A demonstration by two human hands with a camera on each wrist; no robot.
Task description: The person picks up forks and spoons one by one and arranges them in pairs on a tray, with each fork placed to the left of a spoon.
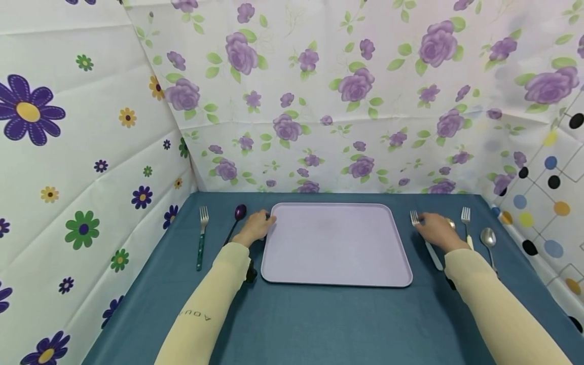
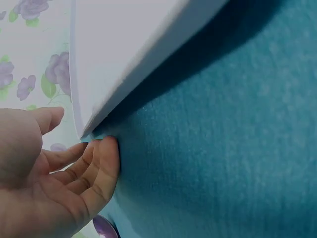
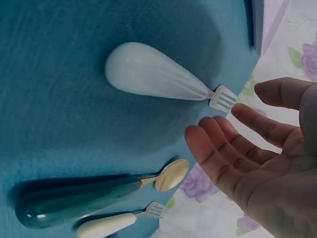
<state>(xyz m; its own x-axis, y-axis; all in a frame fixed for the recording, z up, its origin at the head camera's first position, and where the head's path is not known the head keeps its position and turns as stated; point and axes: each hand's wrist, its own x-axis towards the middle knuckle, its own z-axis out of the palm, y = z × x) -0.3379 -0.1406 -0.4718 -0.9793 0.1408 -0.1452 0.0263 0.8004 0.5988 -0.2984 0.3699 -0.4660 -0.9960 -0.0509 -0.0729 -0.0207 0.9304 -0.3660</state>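
Observation:
My left hand (image 1: 255, 226) is at the far left corner of a pale lilac tray (image 1: 337, 243), its fingers loosely bent. In the left wrist view the thumb and fingertips (image 2: 110, 148) lie right by the tray's corner, not closed round it. My right hand (image 1: 437, 230) hovers with relaxed fingers over a white-handled fork (image 1: 433, 255). The right wrist view shows that fork's tines (image 3: 224, 99) close to the index fingertip, with nothing in the palm. A green-handled spoon (image 3: 84, 198) lies beside this fork, mostly hidden under my right hand in the head view.
Left of the tray lie a green-handled fork (image 1: 201, 243) and a dark purple spoon (image 1: 239, 213). Farther right are a cream-handled fork (image 1: 466, 218) and a metal spoon (image 1: 488, 238). A blue cloth (image 1: 328, 324) covers the table; flowered sheets (image 1: 315, 101) hang around it.

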